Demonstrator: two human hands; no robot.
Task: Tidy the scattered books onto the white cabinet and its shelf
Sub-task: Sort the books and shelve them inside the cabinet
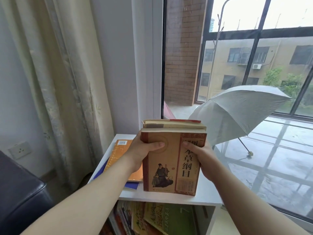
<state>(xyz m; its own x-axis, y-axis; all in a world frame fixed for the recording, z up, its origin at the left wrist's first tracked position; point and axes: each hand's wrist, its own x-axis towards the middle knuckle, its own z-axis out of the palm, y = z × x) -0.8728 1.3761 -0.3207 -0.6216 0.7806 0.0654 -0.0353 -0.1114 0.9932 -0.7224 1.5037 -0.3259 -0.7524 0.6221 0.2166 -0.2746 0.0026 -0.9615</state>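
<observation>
gripping three books [169, 168], two hands [144, 154] [204, 158]

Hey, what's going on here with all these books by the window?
A person is tidying books. Their left hand and right hand grip a small stack held upright at the white cabinet. A brown book is in front with other books behind it. Whether the stack's lower edge touches the top cannot be told. An orange book lies flat on the cabinet over a blue book, and shelf books sit below.
</observation>
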